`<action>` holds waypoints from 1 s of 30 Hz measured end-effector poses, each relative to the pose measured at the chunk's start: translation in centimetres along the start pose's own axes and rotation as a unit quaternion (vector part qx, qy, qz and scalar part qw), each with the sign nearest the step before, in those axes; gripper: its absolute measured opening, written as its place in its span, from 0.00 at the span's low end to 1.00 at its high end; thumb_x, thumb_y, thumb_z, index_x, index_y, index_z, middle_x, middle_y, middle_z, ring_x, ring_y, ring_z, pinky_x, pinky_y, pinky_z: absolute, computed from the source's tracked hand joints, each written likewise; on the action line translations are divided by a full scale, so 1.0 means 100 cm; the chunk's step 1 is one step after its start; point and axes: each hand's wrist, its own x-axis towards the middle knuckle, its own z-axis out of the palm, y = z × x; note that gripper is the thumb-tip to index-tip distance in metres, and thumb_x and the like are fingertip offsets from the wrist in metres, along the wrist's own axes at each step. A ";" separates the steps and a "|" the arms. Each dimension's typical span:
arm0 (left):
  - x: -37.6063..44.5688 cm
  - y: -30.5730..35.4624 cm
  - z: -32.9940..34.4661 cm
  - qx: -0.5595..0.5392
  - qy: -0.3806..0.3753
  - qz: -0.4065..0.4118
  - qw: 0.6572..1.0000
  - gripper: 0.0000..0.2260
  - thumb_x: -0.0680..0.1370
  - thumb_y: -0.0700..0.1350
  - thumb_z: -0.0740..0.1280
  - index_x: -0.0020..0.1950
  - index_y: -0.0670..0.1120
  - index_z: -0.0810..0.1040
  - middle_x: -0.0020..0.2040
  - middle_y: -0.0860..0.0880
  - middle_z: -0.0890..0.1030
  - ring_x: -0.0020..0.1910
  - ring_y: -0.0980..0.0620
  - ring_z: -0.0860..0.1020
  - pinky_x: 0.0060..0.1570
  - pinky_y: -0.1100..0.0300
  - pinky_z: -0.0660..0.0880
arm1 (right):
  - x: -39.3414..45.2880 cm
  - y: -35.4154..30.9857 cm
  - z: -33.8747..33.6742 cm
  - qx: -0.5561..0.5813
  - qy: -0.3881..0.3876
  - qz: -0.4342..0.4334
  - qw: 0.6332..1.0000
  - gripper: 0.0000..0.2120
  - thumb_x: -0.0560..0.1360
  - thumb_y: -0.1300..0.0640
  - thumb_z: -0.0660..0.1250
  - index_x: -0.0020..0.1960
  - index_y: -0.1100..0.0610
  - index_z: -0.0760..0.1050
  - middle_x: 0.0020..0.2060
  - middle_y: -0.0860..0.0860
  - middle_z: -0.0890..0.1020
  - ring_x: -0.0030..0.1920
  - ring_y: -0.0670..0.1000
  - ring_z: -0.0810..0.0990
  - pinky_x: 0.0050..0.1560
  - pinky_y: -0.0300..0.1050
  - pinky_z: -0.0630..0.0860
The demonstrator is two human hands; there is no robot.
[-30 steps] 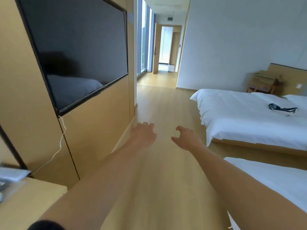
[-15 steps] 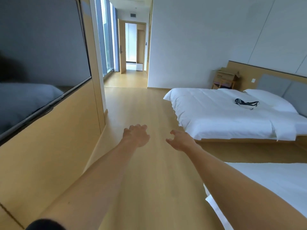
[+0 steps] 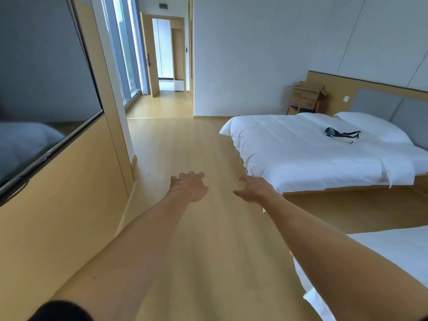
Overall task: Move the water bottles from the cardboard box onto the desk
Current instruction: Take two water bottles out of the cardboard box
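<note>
We find both hands empty — left hand (image 3: pixel 188 186) and right hand (image 3: pixel 253 189) reach forward over the wooden floor (image 3: pixel 185 144), fingers loosely spread. A white bed (image 3: pixel 312 154) lies to the right, a wall-mounted screen (image 3: pixel 41 93) to the left. The cardboard box (image 3: pixel 306 91) sits on a bedside stand far ahead — well apart from the hands.

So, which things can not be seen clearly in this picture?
Head view only:
- Water bottles: none visible; the cardboard box is far and small, its inside hidden by its walls.
- Desk: outside the frame.
- Dark item on the bed: too small to identify.
- Left hand, right hand: hold nothing.
</note>
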 end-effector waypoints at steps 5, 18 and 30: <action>0.074 0.004 -0.006 -0.007 -0.001 -0.002 1.000 0.24 0.84 0.58 0.54 0.79 0.54 0.61 0.76 0.47 0.66 0.73 0.42 0.65 0.69 0.46 0.61 | 0.080 0.011 -0.004 -0.013 -0.001 0.005 1.000 0.29 0.79 0.38 0.62 0.77 0.47 0.64 0.72 0.50 0.73 0.71 0.54 0.71 0.67 0.51 0.71; 0.308 0.030 -0.053 -0.047 0.010 -0.054 0.997 0.23 0.84 0.57 0.54 0.79 0.54 0.61 0.75 0.46 0.67 0.73 0.42 0.66 0.68 0.48 0.63 | 0.334 0.037 -0.051 0.022 -0.023 -0.023 0.999 0.30 0.79 0.39 0.62 0.77 0.48 0.63 0.72 0.52 0.72 0.71 0.56 0.71 0.67 0.53 0.72; 0.482 0.016 -0.061 -0.046 -0.002 -0.054 0.997 0.24 0.83 0.54 0.56 0.80 0.54 0.60 0.76 0.47 0.66 0.73 0.43 0.66 0.70 0.48 0.63 | 0.501 0.031 -0.052 -0.003 -0.041 -0.027 0.999 0.31 0.78 0.41 0.64 0.77 0.49 0.62 0.70 0.52 0.75 0.69 0.55 0.73 0.65 0.50 0.73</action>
